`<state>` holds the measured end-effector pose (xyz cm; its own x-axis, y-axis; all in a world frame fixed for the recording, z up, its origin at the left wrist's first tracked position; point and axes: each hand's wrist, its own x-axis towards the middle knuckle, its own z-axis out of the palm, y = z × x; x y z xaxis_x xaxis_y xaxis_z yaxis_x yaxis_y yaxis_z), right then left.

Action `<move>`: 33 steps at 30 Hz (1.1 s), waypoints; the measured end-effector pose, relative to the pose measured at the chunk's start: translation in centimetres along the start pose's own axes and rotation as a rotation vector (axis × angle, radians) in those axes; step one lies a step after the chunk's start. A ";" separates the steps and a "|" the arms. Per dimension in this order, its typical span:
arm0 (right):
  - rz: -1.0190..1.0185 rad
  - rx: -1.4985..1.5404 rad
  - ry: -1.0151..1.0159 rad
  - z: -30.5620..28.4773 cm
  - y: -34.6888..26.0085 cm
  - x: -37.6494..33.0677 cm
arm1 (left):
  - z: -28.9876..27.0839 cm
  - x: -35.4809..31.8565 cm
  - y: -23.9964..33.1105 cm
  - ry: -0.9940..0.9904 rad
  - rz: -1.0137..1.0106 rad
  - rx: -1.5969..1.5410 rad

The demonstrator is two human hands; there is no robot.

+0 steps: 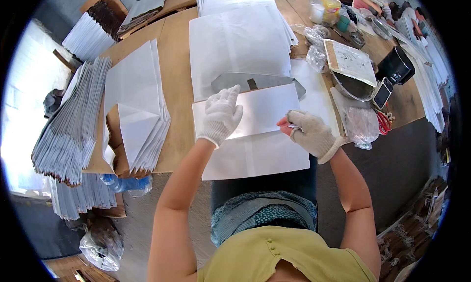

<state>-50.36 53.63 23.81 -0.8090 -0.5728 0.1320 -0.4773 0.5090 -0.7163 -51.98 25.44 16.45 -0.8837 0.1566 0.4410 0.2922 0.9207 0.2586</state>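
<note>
White knit gloves cover both my hands. My left hand [222,112] lies flat, fingers together and stretched out, on a folded white paper panel [265,107]. My right hand [309,132] is at that panel's right end, its fingers curled and bare fingertips drawn together; whether anything is between them is hidden. A grey flat template [260,80] with angled ends and a dark patch shows behind the panel's upper edge. Beneath lies a large white paper sheet [260,159], overhanging the table's near edge. More white sheets [235,41] are stacked beyond.
Folded paper bags [140,90] and a thick paper bundle [73,125] lie to the left. On the right are a bowl [354,88] under a smeared white board [349,61], a black cup [395,66], a phone [382,93] and red-handled scissors [383,122]. Another person [375,0] sits far right.
</note>
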 end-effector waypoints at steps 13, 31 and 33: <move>-0.383 -0.386 0.301 -1.5 -1.1 4.9 | -6.1 -1.7 4.0 -0.102 0.049 -0.026; -0.167 -0.363 0.122 0.4 1.9 4.3 | -3.0 -6.6 6.0 -1.009 0.264 0.042; 0.104 0.093 0.162 -1.2 3.9 4.2 | -1.0 -4.5 4.8 -0.854 0.176 0.123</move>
<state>-56.01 54.03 22.40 -0.9006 -0.4052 0.1573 -0.3606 0.4945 -0.7909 -46.21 28.80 16.57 -0.8152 0.4683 -0.3407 0.4521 0.8823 0.1310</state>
